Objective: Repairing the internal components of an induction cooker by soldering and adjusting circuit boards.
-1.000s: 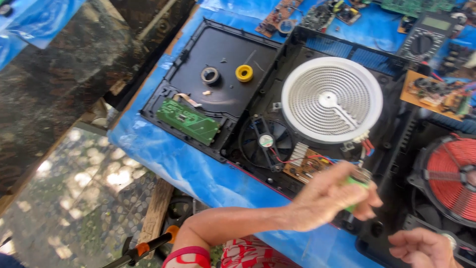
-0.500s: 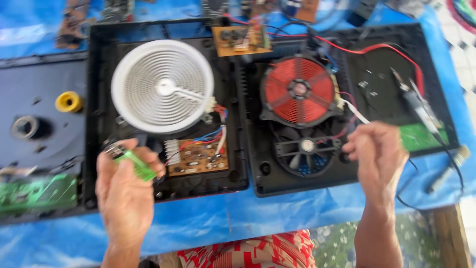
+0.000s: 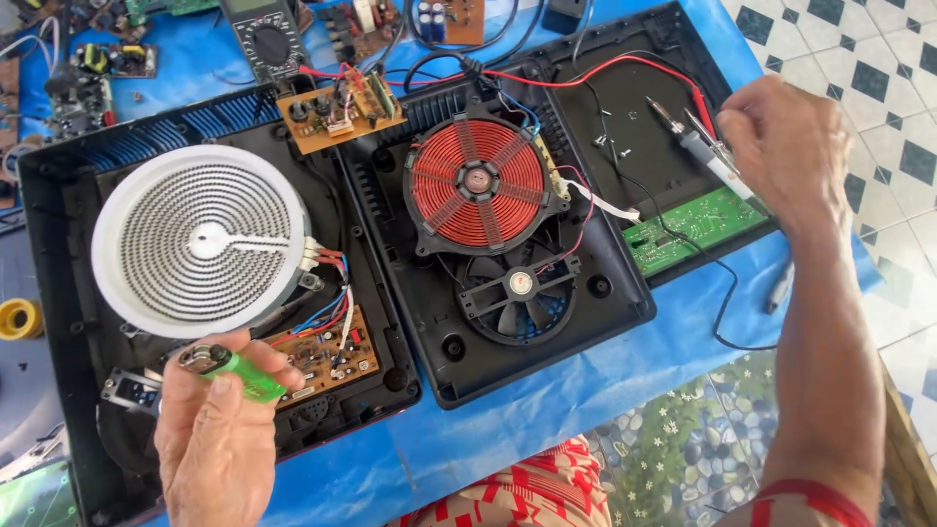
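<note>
So the left hand [image 3: 220, 444] is gripping a green lighter [image 3: 234, 372] down at the bottom left, fingers curled fully closed around the plastic body with the thumb lying along the top and the metal head poking out toward the left. It's hovering just over the front edge of the open black cooker casing [image 3: 59, 195], right beside the little brown circuit board [image 3: 325, 356] with the red and blue wires running up to the round white radiant heating element [image 3: 200, 239]. The right hand [image 3: 791, 146] is up at the top right, fingers pinched mostly shut on a probe or soldering-type tool [image 3: 698, 146] with a whitish handle and a thin metal tip pointing up and to the left; I can't tell exactly which kind of tool it is. That hand is sitting over the second opened casing, just above the green circuit board [image 3: 698, 226]. In the middle of that casing there's the red copper induction coil [image 3: 478, 182] with a black cooling fan [image 3: 517, 290] just below it. Another brown board [image 3: 337, 110] is resting across the top where the two casings meet, and a multimeter [image 3: 265, 39] is lying behind it. Everything's sitting on a blue sheet [image 3: 547, 410].
</note>
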